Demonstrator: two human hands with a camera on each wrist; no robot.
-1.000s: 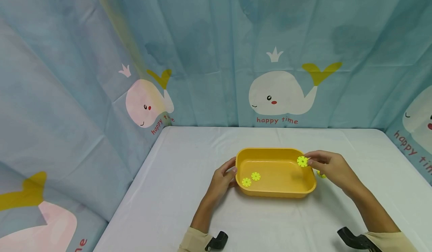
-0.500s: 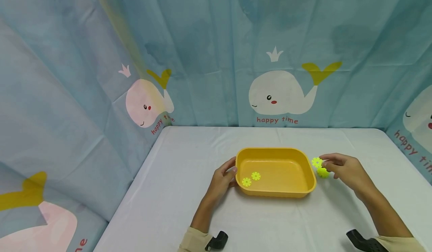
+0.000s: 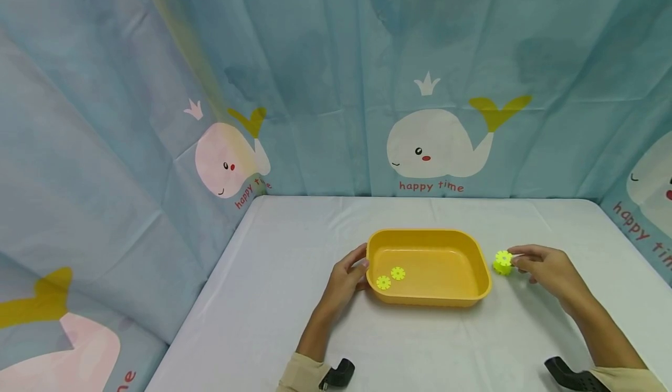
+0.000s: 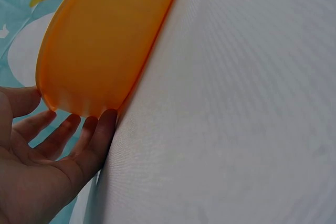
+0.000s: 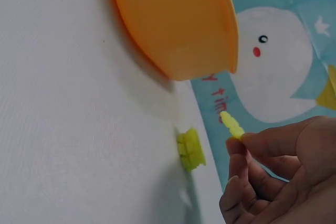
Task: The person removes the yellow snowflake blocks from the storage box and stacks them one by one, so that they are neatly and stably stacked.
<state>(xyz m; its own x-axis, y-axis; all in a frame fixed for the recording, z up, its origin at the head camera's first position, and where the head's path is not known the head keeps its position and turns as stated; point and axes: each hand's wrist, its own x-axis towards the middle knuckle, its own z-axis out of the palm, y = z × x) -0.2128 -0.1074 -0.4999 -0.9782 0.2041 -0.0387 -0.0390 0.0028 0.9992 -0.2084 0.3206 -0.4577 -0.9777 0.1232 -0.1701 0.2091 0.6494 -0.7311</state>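
Observation:
A yellow rectangular plastic tray (image 3: 430,263) with rounded corners stands on the white table. My left hand (image 3: 343,281) holds its left end, the thumb at the rim and the fingertips against the outer end wall, as the left wrist view shows. My right hand (image 3: 546,269) pinches one neon-yellow notched building disc (image 5: 232,125) between thumb and finger. Just under that disc, a short stack of similar yellow discs (image 5: 191,149) sits on the table, apart from the held one in the right wrist view. Inside the tray lie two more discs, one disc (image 3: 398,273) farther in and another disc (image 3: 384,283) near the left corner.
A white cloth covers the table (image 3: 420,345). Behind and at both sides hangs a blue curtain (image 3: 325,88) printed with whales. Black wrist mounts (image 3: 338,374) sit at both sleeves. The stack stands a little to the right of the tray's right end.
My right hand has moved from over the tray's right rim out to the right, carrying the pinched disc to above the stack. The left hand and tray have stayed in place.

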